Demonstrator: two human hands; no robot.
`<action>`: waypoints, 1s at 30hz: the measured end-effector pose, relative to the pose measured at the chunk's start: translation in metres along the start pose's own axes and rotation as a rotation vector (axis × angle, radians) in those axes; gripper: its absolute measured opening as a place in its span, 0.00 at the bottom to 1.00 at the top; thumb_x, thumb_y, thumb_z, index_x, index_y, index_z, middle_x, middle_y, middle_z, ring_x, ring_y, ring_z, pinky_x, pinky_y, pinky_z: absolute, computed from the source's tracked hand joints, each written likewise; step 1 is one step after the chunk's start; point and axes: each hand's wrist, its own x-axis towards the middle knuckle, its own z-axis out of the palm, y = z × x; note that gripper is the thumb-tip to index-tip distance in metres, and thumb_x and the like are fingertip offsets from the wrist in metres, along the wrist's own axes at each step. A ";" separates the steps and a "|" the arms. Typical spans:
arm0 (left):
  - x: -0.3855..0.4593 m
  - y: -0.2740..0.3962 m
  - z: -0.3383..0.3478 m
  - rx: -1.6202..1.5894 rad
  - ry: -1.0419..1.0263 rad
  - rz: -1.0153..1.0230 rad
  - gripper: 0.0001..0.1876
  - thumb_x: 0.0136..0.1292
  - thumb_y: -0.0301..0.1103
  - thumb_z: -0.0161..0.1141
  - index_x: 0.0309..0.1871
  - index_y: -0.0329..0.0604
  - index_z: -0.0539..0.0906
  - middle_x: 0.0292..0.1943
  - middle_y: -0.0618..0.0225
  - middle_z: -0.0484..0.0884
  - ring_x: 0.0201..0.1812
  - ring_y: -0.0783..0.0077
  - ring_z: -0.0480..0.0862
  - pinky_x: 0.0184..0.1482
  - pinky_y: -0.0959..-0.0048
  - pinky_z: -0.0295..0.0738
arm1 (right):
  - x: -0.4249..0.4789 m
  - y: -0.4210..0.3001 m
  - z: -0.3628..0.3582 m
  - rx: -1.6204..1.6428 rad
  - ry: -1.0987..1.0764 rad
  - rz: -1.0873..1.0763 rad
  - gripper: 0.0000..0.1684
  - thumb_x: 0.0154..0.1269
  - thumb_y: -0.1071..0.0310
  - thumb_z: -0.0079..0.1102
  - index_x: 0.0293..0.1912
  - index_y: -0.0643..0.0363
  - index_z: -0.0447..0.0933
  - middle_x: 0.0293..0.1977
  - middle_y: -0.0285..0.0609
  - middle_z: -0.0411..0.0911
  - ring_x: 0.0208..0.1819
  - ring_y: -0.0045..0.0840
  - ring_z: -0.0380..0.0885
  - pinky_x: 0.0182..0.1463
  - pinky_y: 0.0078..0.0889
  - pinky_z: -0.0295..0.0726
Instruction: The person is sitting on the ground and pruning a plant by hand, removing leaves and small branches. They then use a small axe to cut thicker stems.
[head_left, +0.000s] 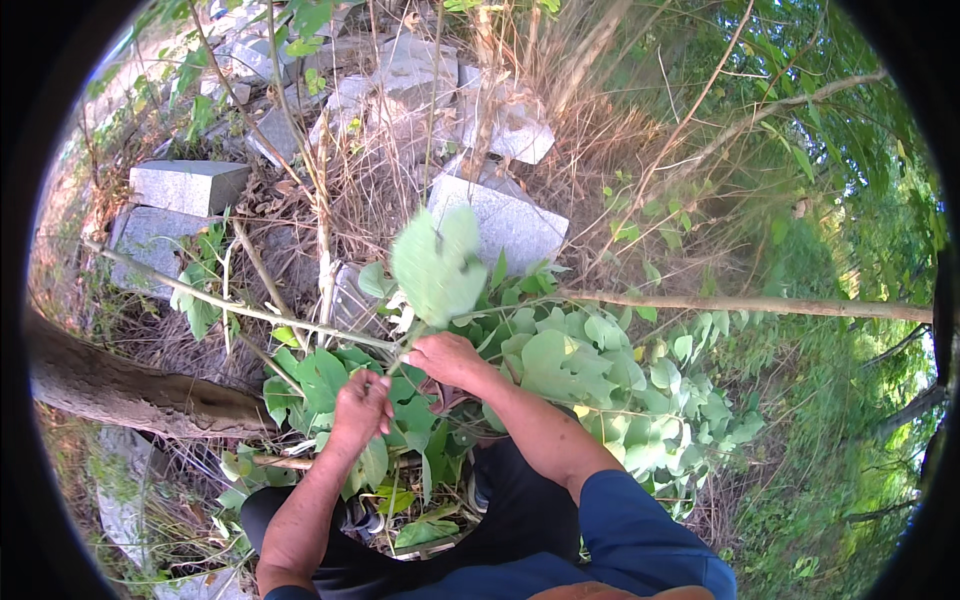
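Note:
My left hand (362, 405) pinches a thin green stem (400, 360) between thumb and fingers. Just above and to its right, my right hand (446, 358) is closed on the same stem. A large pale green lobed leaf (439, 262), blurred, stands up beyond the right hand; its join to the stem is partly hidden. From the left, a slender bare branch (232, 304) runs up to the stem between the hands. Beneath the hands lie broad green leaves (319, 379). A heap of cut leafy branches (570, 360) spreads to the right of my right forearm.
A thick tree trunk (142, 382) enters from the left, and a long bare pole-like branch (750, 304) extends rightward. Stone blocks (499, 225) and another squared block (187, 186) lie ahead among dry stalks. Upright thin stems (322, 225) rise before me. Dense foliage (847, 225) borders the right.

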 end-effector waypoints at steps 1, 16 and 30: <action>0.000 -0.001 0.001 0.104 -0.036 -0.017 0.12 0.76 0.37 0.57 0.45 0.36 0.72 0.18 0.65 0.79 0.12 0.76 0.75 0.11 0.76 0.64 | 0.001 0.001 -0.001 0.025 0.008 0.000 0.25 0.71 0.46 0.54 0.38 0.61 0.80 0.35 0.55 0.82 0.42 0.51 0.82 0.48 0.53 0.78; 0.002 -0.064 0.017 0.850 -0.301 0.117 0.12 0.67 0.33 0.55 0.43 0.32 0.82 0.32 0.41 0.85 0.34 0.44 0.89 0.39 0.50 0.84 | 0.001 0.008 -0.009 0.069 0.041 0.028 0.18 0.65 0.53 0.58 0.44 0.55 0.84 0.40 0.55 0.84 0.45 0.51 0.82 0.51 0.51 0.80; -0.008 -0.081 0.025 1.552 -0.639 -0.018 0.14 0.61 0.35 0.59 0.48 0.45 0.88 0.45 0.56 0.89 0.49 0.51 0.88 0.50 0.56 0.84 | -0.005 0.010 -0.018 0.110 0.146 -0.034 0.15 0.64 0.57 0.61 0.40 0.59 0.81 0.33 0.56 0.82 0.43 0.53 0.81 0.48 0.53 0.78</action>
